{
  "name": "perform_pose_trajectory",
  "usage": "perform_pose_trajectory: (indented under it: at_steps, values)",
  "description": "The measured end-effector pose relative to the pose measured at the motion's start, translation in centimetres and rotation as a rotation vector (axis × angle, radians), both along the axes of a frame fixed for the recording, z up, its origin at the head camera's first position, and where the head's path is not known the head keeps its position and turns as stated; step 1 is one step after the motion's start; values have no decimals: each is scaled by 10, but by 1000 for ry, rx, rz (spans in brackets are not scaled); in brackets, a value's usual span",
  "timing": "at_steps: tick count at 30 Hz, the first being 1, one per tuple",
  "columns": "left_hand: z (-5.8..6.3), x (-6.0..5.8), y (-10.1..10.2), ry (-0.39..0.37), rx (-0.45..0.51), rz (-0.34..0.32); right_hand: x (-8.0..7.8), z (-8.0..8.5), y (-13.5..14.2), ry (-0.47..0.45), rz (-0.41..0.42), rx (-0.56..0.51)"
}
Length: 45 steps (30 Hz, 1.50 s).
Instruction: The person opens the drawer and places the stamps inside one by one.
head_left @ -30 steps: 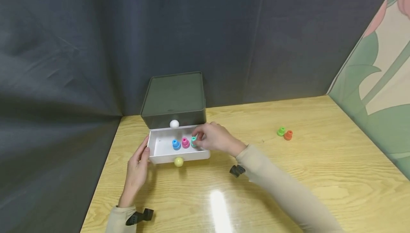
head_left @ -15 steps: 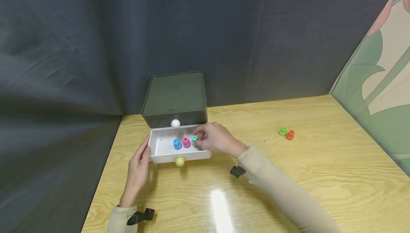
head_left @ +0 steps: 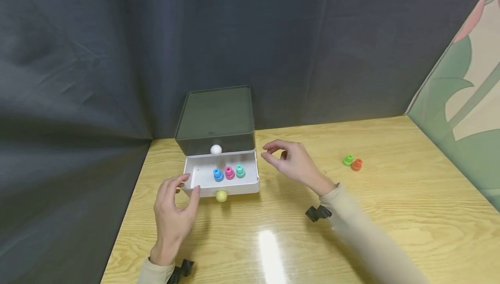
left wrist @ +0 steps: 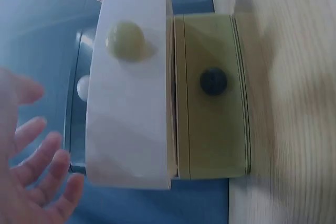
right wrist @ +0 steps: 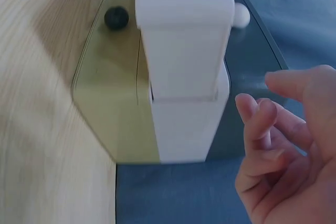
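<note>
A white drawer (head_left: 244, 188) with a yellow knob (head_left: 221, 196) is pulled out of a small drawer cabinet (head_left: 220, 112). Inside it, toward the right, a blue peg (head_left: 218, 175), a pink peg (head_left: 229, 173) and a teal peg (head_left: 240, 171) stand upright in a row, each small and stepped. My left hand (head_left: 172, 216) hovers at the drawer's front left corner, thumb and fingers spread; the left wrist view shows them apart from the drawer front (left wrist: 128, 135). Right of the drawer, my right hand (head_left: 294, 162) is in the air, fingers loosely bent around nothing.
A green peg (head_left: 348, 160) and an orange peg (head_left: 356, 165) stand side by side on the wooden table (head_left: 320, 240) at the right. Below the white drawer is a closed olive drawer (left wrist: 210, 135) with a dark knob. A dark curtain (head_left: 273, 49) hangs behind the cabinet.
My right hand has let go of the teal peg and moved right, out of the drawer. My left hand has come off the drawer's left side to its front corner, fingers spread.
</note>
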<state>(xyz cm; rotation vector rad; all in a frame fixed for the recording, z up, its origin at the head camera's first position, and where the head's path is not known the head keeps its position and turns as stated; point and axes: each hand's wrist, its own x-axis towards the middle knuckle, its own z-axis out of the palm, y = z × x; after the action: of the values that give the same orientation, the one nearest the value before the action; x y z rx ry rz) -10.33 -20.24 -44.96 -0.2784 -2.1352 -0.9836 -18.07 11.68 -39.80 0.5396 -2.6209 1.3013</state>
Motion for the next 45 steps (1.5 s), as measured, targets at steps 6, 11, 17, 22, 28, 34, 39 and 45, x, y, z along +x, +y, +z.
perform_pose_trajectory:
  at_steps: [6,11,17,22,28,34,39,45]
  values:
    - [-3,8,9,25,-204,-98,10,-7,36,-13,-87,-19]
    - [-11,9,17,-1,-318,-123,19,-13,67,-22,-158,-8]
    - [-15,8,22,-5,-328,-94,28,-8,111,-41,-252,-34]
    - [-16,9,22,-8,-328,-81,35,-12,148,-69,-340,-33]
    - [-15,6,22,-12,-324,-70,38,-22,181,-92,-394,6]
    - [-14,1,22,-37,-318,-63,40,-37,199,-111,-412,61]
    - [-14,-4,23,-59,-306,-59,39,-49,212,-108,-423,87]
    - [-15,-14,25,-81,-285,-41,39,-58,222,-144,-412,117]
